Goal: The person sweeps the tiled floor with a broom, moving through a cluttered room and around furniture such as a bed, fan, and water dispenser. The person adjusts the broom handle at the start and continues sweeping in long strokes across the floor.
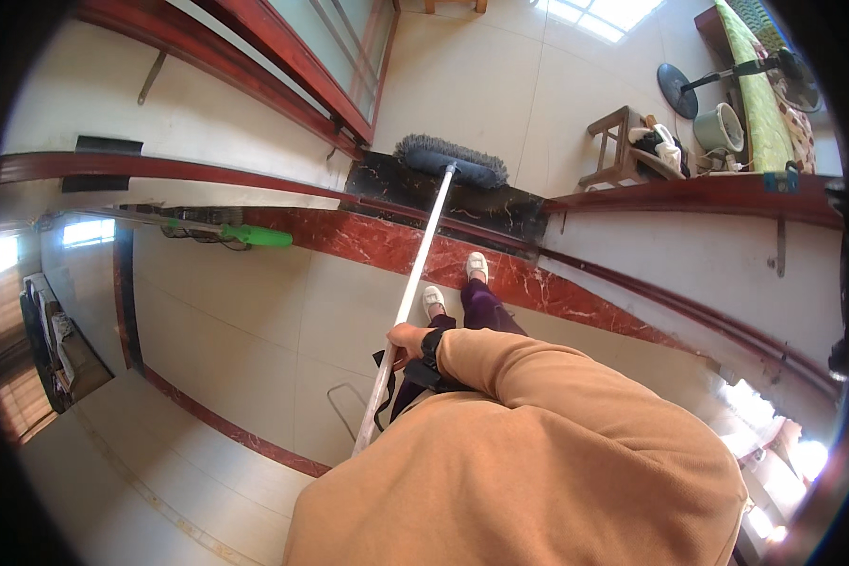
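My right hand [407,341] is closed around the white pole [422,255] of a mop, with black straps and a black device at the wrist. From the hand the pole runs up and forward to a flat, dark grey mop head with a shaggy grey fringe [453,157]. That head lies across the black marble threshold [389,177] of a doorway, its far fringe reaching the pale tiles beyond. The pole's lower end disappears by the tan top I wear. My left hand is out of view. Two white shoes [476,264] show below the purple trousers, near the red marble strip [325,230].
A red-framed glass door [311,71] stands at upper left. Right of the doorway are a wooden stool [612,145] with items, a pale bucket [719,129] and a standing fan [678,90]. A green-ended tool [258,235] lies at left; metal tracks [439,225] cross the doorway.
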Demonstrator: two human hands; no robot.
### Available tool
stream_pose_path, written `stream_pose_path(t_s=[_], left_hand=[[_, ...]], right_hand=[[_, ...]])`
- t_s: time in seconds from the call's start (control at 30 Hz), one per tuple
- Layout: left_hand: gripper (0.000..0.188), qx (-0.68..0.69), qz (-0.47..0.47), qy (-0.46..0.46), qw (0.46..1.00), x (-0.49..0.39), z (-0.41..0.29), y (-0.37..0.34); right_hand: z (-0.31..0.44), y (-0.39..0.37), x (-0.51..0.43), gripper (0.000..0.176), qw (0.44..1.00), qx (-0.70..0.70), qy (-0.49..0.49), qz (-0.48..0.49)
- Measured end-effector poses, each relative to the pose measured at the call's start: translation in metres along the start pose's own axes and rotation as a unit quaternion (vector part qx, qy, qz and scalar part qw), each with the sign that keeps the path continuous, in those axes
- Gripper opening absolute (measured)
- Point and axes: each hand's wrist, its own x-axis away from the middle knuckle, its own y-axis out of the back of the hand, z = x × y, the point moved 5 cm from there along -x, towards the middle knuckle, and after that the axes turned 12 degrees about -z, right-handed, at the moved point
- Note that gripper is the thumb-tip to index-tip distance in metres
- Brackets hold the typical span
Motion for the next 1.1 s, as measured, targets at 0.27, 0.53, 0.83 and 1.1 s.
stream_pose_path(t_s=[0.27,0.53,0.83,1.1], left_hand=[[0.040,-0.082,-0.029,-0.112,0.990,-0.024,-0.195,-0.022],[0.038,0.029,0.093,-0.104,0.990,-0.066,-0.357,-0.087],[0.039,-0.026,0.034,-0.091,0.995,-0.013,-0.153,-0.037],[0.037,0.190,0.090,0.020,0.977,0.014,-0.125,-0.059]], right_hand=[[0.123,0.071,-0.015,0.035,0.974,-0.100,0.192,-0.071],[0.243,0.194,-0.022,0.028,0.938,-0.098,0.247,-0.223],[0.046,0.085,-0.012,0.028,0.992,0.027,0.074,-0.098],[0.030,0.089,0.020,0.037,1.000,0.002,0.021,0.020]])
